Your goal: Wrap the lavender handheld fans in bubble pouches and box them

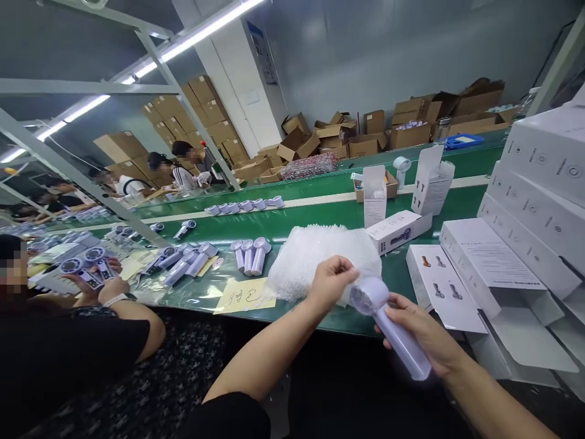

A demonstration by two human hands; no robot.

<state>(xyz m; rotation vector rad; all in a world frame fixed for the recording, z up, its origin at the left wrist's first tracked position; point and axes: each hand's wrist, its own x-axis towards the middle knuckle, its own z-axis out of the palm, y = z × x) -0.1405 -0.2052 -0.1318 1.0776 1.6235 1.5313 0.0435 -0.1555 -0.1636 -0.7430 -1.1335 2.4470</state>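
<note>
A pale lilac handheld fan point(402, 344) is held by its handle in my right hand point(418, 329), with the fingers wrapped around it and the round head tilted up to the left. Close beside that head, my left hand point(333, 280) is closed in a pinch on what looks like the edge of a clear plastic bag; its outline is hard to make out against the pile. Behind both hands lies a thick stack of translucent plastic bags point(301, 256) on the green bench. Left of the stack, three more lilac fans point(249, 256) lie side by side.
White printed boxes point(525, 244) are stacked at the right, some with open flaps. A yellow paper with handwriting point(244, 296) lies at the bench edge. On the left, a co-worker's hands point(103, 280) hold two fans. A conveyor point(311, 194) carries a row of fans point(247, 205).
</note>
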